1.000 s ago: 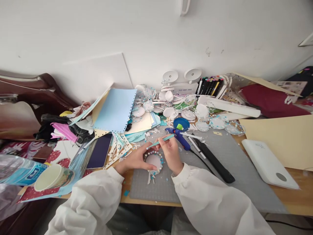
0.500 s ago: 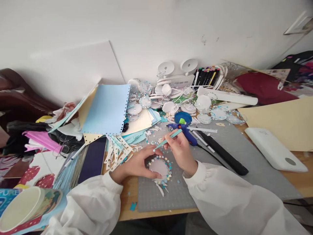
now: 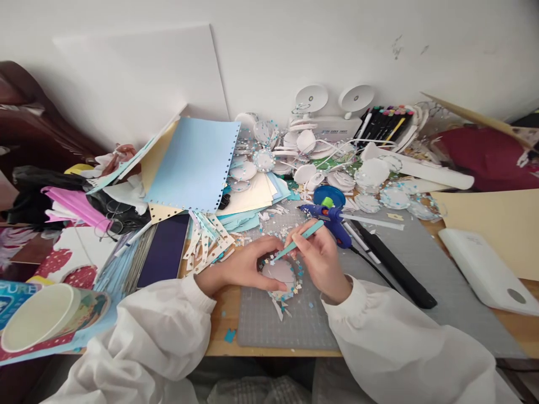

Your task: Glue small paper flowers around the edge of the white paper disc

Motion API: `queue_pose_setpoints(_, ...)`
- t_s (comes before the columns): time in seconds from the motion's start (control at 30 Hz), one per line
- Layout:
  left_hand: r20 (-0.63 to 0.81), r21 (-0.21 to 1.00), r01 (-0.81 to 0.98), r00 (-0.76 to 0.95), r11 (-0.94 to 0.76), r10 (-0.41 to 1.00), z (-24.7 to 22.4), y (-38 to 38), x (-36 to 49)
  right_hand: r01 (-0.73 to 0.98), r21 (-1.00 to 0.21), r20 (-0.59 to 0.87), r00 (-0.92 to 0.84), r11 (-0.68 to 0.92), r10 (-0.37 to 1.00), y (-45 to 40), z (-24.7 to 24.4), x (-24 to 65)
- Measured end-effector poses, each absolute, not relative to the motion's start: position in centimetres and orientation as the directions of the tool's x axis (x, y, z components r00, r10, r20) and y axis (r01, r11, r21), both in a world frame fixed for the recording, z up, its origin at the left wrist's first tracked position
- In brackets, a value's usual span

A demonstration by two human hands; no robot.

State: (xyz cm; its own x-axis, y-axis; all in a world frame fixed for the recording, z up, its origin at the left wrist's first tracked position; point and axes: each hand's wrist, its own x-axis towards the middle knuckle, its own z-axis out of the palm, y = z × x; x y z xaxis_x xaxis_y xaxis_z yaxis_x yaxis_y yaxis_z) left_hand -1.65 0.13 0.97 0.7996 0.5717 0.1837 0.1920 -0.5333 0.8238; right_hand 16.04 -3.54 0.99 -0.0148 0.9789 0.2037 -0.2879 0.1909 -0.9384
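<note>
My left hand curves around a white paper disc, thumb on its lower edge and fingers at its far side. Small blue, white and cream stars ring the disc, which lies on the grey cutting mat. Between the closed fingers of my right hand are teal tweezers, slanting down to the left. Their tips are at the disc's upper left rim, close to my left fingers; a tiny pale star appears at the tips. Paper scraps lie just below the disc.
Right of my hands lie a blue glue gun, its cord and a long black bar. Finished-looking white discs pile up behind. Punched blue paper leans at left; a paper cup stands front left. A white power bank rests at right.
The tweezer tips have come down from above my left fingers to the disc's upper left rim. My left hand still frames the disc. The camera view has shifted a little.
</note>
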Motion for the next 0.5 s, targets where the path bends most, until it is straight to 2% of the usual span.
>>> queue_pose_setpoints(0.5, 0.216, 0.826, 0.150, 0.806, -0.544, 0.550, 1.04, 0.26, -1.55, -0.179, -0.956, 0.251, -0.093, 0.231, 0.964, -3.79, 1.41, 15.91)
